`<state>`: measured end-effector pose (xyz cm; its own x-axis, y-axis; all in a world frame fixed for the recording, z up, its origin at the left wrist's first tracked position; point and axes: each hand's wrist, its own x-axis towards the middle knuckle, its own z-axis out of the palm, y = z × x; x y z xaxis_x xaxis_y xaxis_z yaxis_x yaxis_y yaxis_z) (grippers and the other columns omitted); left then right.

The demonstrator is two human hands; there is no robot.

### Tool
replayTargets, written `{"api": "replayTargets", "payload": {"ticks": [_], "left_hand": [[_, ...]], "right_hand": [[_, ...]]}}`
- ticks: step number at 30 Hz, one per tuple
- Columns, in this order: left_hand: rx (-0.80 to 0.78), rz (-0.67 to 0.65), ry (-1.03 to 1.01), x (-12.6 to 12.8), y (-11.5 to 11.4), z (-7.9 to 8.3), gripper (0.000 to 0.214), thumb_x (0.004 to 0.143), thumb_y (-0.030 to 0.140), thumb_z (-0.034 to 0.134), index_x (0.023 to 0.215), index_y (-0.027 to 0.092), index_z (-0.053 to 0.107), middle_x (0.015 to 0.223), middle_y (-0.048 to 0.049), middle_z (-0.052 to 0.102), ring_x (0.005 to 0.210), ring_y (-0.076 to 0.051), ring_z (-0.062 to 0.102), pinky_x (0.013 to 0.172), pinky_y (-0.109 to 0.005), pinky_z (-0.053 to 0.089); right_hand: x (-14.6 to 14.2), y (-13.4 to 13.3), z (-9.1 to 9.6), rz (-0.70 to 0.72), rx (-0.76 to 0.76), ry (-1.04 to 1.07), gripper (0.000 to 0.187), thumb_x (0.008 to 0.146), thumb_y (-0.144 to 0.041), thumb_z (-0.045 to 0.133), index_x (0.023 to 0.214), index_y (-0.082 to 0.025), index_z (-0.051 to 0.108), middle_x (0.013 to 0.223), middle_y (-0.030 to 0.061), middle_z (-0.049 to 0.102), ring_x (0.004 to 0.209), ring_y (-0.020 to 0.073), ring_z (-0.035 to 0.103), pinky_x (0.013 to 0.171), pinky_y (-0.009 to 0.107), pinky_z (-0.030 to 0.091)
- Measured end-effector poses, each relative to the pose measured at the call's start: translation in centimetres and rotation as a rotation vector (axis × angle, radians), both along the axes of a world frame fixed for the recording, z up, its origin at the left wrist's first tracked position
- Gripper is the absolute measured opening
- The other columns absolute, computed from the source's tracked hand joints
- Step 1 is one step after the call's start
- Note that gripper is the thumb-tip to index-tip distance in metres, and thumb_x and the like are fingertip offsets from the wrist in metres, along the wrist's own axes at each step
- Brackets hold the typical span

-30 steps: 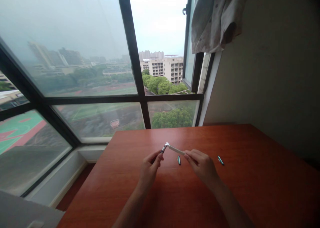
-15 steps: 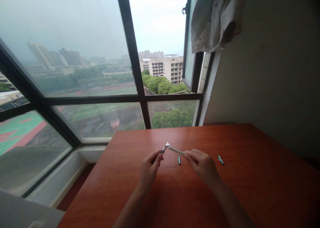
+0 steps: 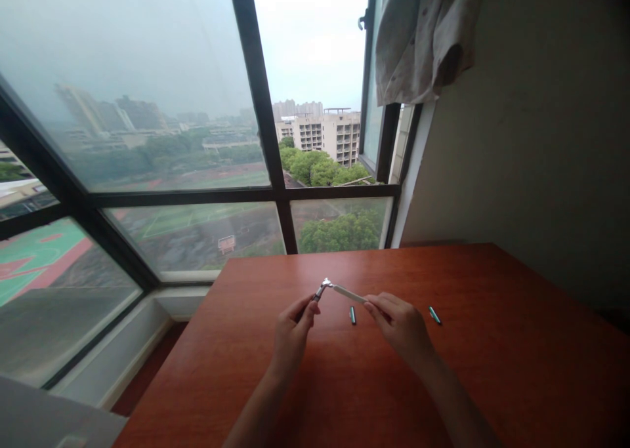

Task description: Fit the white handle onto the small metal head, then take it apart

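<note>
My left hand (image 3: 293, 326) is closed around a razor handle (image 3: 319, 292), whose silver head end points up and away. A slim pale stick (image 3: 349, 294) is pinched between the fingertips of my right hand (image 3: 401, 323). Its thin far tip reaches the razor's head end; whether the two touch, I cannot tell. Below the stick, on the table, lies a small dark-and-green strip (image 3: 353, 315) that looks like a razor cartridge. A similar strip (image 3: 434, 315) lies to the right of my right hand.
Both hands are over a reddish-brown wooden table (image 3: 236, 369). Dark-framed windows (image 3: 283, 195) stand behind and left of it, with one pane open. A light garment (image 3: 423, 48) hangs at upper right, beside a wall (image 3: 531, 140).
The razor's head end has shifted slightly left and tilted, with my left hand moving a little left. My right hand and the stick are nearly where they were.
</note>
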<state>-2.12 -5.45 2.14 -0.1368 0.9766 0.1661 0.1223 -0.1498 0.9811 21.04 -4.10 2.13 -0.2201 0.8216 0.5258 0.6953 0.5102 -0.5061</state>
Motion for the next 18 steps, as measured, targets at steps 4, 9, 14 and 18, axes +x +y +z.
{"api": "replayTargets", "payload": {"ticks": [4,9,14,18], "left_hand": [[-0.007,0.008,-0.017,-0.09,0.03,0.08,0.036,0.076,0.046,0.066,0.089,0.013,0.073,0.065,-0.0008,0.054,0.054,-0.01,0.041,0.048,-0.02,0.032],[-0.003,-0.021,-0.029,-0.01,0.04,-0.25,0.034,0.079,0.043,0.065,0.094,0.013,0.072,0.067,-0.0012,0.055,0.054,-0.01,0.041,0.047,-0.02,0.032],[-0.019,-0.063,-0.037,0.28,0.05,-0.88,0.036,0.079,0.043,0.065,0.097,0.012,0.073,0.066,-0.0015,0.054,0.054,-0.01,0.041,0.047,-0.02,0.032],[-0.019,-0.049,-0.052,0.4,0.11,-0.73,0.037,0.078,0.043,0.066,0.096,0.011,0.073,0.066,-0.0018,0.055,0.054,-0.01,0.042,0.047,-0.02,0.032]], "right_hand": [[0.07,-0.07,0.15,0.006,0.0,0.013,0.033,0.095,-0.039,0.043,0.092,-0.021,0.071,0.076,0.0063,0.067,0.069,0.0171,0.061,0.066,0.024,0.042],[-0.01,-0.2,0.32,0.044,-0.007,0.011,0.033,0.095,-0.037,0.043,0.093,-0.02,0.071,0.075,0.0055,0.067,0.067,0.0161,0.059,0.063,0.024,0.041],[-0.24,-0.21,0.21,0.053,-0.01,0.0,0.032,0.095,-0.036,0.044,0.092,-0.02,0.072,0.077,0.0058,0.068,0.068,0.016,0.061,0.064,0.023,0.041],[-0.17,-0.08,0.03,0.041,0.002,-0.007,0.032,0.095,-0.037,0.045,0.091,-0.021,0.072,0.076,0.005,0.067,0.067,0.0154,0.061,0.064,0.023,0.041]]}}
